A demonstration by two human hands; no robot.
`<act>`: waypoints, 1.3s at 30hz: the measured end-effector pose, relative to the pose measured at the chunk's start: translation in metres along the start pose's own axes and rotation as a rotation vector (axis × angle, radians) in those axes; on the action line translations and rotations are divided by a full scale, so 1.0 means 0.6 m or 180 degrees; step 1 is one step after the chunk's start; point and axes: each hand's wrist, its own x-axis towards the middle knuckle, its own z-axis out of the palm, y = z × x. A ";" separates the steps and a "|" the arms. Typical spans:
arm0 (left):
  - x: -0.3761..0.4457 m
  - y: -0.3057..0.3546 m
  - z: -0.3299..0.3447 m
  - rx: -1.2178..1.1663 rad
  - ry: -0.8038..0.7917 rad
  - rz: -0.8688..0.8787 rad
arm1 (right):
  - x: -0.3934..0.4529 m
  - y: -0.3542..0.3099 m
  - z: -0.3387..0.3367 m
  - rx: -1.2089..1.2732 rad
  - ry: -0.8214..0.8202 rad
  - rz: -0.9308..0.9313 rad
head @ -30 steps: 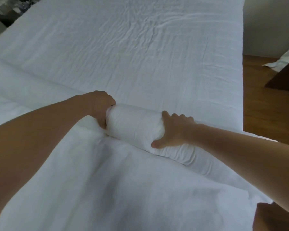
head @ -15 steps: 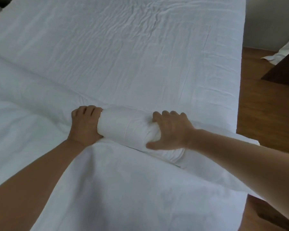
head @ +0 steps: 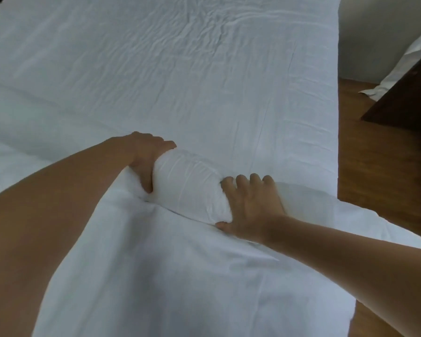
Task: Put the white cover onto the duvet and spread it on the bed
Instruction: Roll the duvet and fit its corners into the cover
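A thick white roll of duvet and cover (head: 190, 188) lies across the near part of the bed (head: 180, 81). My left hand (head: 147, 156) grips the roll from its left side, thumb underneath and fingers over the top. My right hand (head: 250, 205) presses on the roll's right part, fingers spread over it and thumb low on the near side. Loose white cover fabric (head: 156, 276) spreads from the roll toward me. The rest of the roll runs off to the left under my left arm.
The wrinkled white sheet covers the bed beyond the roll. To the right of the bed lies a wooden floor (head: 374, 166), with a dark wooden piece of furniture (head: 404, 98) and a white pillow (head: 399, 69) leaning at the far right.
My left hand has turned from lying flat beside the roll to gripping over its top. The roll has shifted slightly further up the bed. My right hand stays on it.
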 end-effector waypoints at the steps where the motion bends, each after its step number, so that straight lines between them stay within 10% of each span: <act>1: -0.019 -0.001 0.028 -0.0058 0.0360 -0.0085 | -0.006 -0.008 -0.002 0.0019 -0.0083 -0.0086; 6: -0.112 0.033 0.277 -0.0354 0.3306 -0.0621 | 0.009 -0.003 -0.058 0.0996 -0.0614 0.0149; 9: -0.126 0.072 0.348 -0.0486 0.3673 -0.1047 | -0.013 -0.053 -0.022 0.1333 -0.0923 0.0299; 20: -0.212 0.138 0.389 -0.1334 0.3423 -0.1065 | -0.092 -0.121 0.017 0.0539 0.0322 0.0045; 32: -0.220 0.119 0.349 -0.1839 0.3123 -0.1009 | -0.103 -0.137 0.017 0.0437 0.0363 0.0242; 39: -0.219 0.021 0.203 -0.0805 0.1346 -0.0141 | -0.104 -0.149 0.003 0.0416 0.0216 0.0417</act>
